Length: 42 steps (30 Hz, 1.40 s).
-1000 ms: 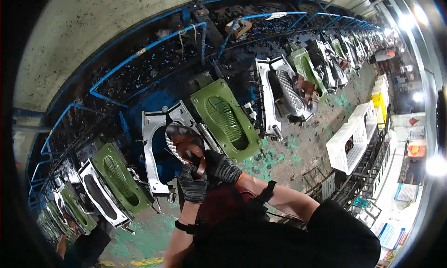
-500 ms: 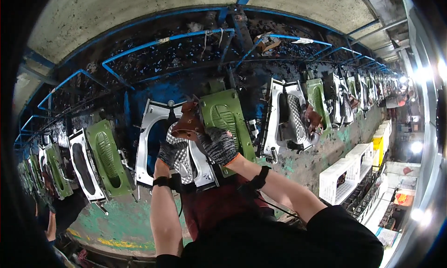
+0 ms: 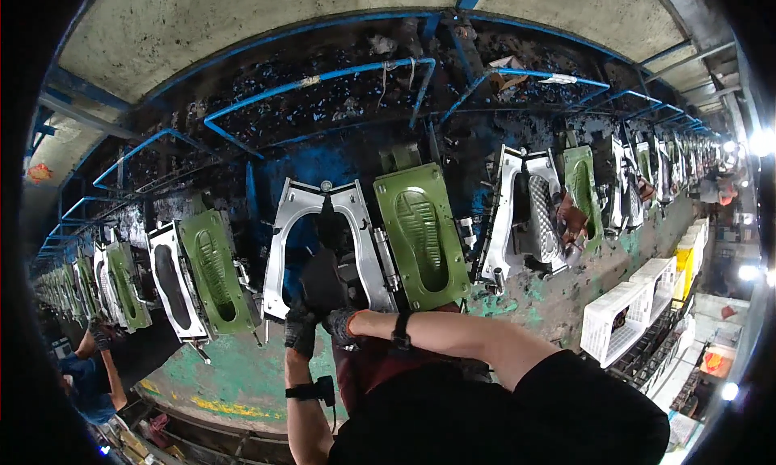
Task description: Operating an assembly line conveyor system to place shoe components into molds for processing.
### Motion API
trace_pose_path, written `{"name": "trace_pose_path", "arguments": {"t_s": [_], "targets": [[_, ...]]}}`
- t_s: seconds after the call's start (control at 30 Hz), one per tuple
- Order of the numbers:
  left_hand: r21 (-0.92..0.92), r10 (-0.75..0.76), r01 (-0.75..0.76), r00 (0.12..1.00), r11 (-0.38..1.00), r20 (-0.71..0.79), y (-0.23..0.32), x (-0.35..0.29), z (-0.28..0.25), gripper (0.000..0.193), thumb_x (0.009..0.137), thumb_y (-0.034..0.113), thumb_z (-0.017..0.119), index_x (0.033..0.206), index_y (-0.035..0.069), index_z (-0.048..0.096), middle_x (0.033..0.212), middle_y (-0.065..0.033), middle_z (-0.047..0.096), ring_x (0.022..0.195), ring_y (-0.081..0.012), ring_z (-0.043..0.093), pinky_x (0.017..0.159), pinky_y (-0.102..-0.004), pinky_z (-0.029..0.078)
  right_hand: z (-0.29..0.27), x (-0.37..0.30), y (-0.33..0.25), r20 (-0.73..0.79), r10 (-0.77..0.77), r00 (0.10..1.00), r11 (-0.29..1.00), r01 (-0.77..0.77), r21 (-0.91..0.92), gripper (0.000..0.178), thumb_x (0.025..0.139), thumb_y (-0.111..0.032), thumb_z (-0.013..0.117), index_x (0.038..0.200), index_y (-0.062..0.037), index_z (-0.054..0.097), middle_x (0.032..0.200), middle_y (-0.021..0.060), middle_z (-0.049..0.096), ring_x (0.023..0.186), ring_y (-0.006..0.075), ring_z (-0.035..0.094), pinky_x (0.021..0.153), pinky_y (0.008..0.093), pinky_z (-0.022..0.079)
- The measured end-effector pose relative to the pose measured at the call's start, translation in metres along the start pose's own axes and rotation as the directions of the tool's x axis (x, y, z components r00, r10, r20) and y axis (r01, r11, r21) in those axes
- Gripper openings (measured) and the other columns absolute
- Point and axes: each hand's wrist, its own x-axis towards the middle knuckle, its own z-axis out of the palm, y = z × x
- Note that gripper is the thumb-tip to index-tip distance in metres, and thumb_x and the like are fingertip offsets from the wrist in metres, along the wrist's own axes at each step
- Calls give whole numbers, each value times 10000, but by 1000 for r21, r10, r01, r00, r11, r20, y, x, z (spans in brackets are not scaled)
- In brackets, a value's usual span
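Both my hands are in dark knit gloves, side by side at the near end of an open silver mould frame [image 3: 361, 214]. My left hand [image 3: 300, 329] and my right hand [image 3: 340, 326] are closed at the near edge of a dark, rounded, shoe-shaped piece [image 3: 324, 277], which sits within the frame's opening. The gloves and the piece nearly merge in colour, so the finger grip is partly hidden. Just right of the frame stands a green mould half [image 3: 422, 231] with a ribbed sole-shaped hollow.
More moulds line both sides, including a green one [image 3: 212, 275] at left and a silver one with a textured last [image 3: 543, 210] at right. Blue rails [image 3: 323, 79] run behind. White crates [image 3: 618, 324] stand at right. Another person's arm [image 3: 111, 368] shows at far left.
My hands have moved nearer to my body. The brown shoe upper and the silver textured last between them no longer show; a dark rounded piece appears there instead. The view has shifted left.
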Motion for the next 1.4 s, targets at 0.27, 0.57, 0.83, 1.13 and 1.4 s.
{"name": "trace_pose_path", "arguments": {"t_s": [0.27,0.57,0.83,1.13,1.4], "targets": [[98,197,-174,921,980,-336,-42,66,10,452,935,192,652,1344,23,557,1316,-141,598,1166,-240,574,971,-374,489,-29,-15,15,-413,765,494,618,-383,687,361,922,-358,580,1097,-56,672,1047,220,676,971,415,638,852,492,511],[-580,8,-219,939,785,-343,27,148,38,280,924,146,680,1128,-46,673,1066,-116,723,955,-195,656,856,-317,523,-34,-39,54,-585,748,313,663,-392,638,322,891,-243,612,1100,-2,655,1022,202,681,960,370,643,857,445,512],[-500,-169,-11,935,866,-313,14,136,81,407,978,96,536,1382,51,508,1307,-161,608,1127,-260,613,899,-340,524,-2,-58,85,-631,596,496,795,-471,382,386,870,-228,512,1157,12,611,1083,202,656,1009,374,618,941,435,479],[923,-105,-42,991,382,88,66,2,69,517,968,198,399,1451,11,390,1522,-206,363,1416,-338,320,1188,-446,238,-131,-11,30,-371,-241,897,794,-38,-607,421,972,-351,447,1331,-173,578,1440,41,530,1384,292,410,1135,603,250],[940,-73,118,992,319,-100,102,-36,-16,934,831,504,672,1488,12,226,1477,-210,363,1309,-375,425,1088,-467,378,-102,-9,45,-429,-79,900,852,-163,-498,361,967,-333,472,1274,-277,654,1438,60,528,1362,386,427,1086,663,291]]}}
